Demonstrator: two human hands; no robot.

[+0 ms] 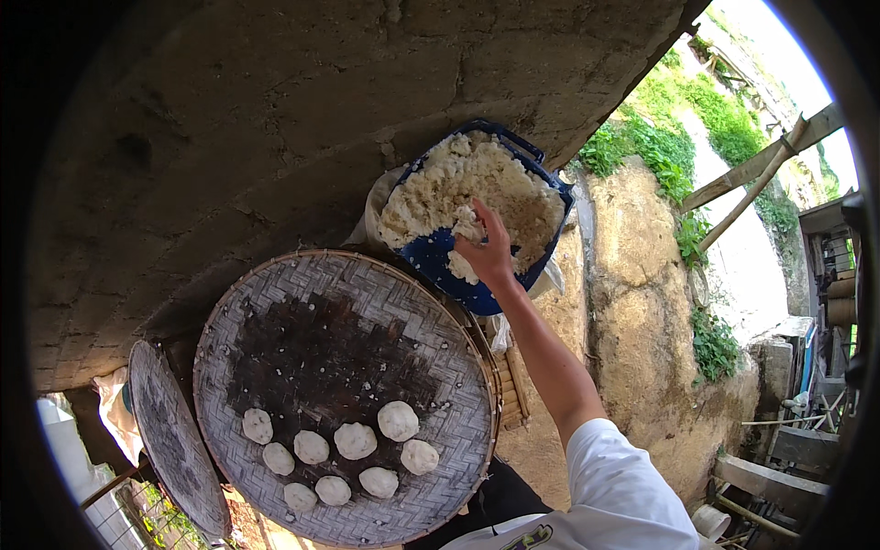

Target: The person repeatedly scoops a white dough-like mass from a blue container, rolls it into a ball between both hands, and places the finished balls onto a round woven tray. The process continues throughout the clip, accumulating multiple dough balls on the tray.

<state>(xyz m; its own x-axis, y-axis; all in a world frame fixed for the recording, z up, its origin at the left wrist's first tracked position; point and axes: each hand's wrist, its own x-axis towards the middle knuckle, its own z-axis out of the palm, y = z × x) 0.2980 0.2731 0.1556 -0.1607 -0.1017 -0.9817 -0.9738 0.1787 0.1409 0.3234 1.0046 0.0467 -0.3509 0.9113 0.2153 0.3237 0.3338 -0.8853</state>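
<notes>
My right hand (491, 246) reaches into a blue plastic tub (431, 258) partly filled with a white, crumbly dough-like mass (449, 179). Its thumb and forefinger curve around a small clump of the mass (469, 223); the other fingers are mostly hidden. In the tub's near part the blue bottom shows through. Nearer to me lies a large round woven bamboo tray (431, 362) with a dark, worn middle. Several rounded white lumps (356, 441) sit apart on its near half, with small crumbs scattered around them. My left hand is out of view.
A rough block wall (247, 119) rises behind the tub and tray. Another round woven tray (174, 440) leans on edge at the left. Bamboo slats (511, 390) show beside the large tray. To the right are an earthen bank (632, 266), plants and wooden poles (756, 179).
</notes>
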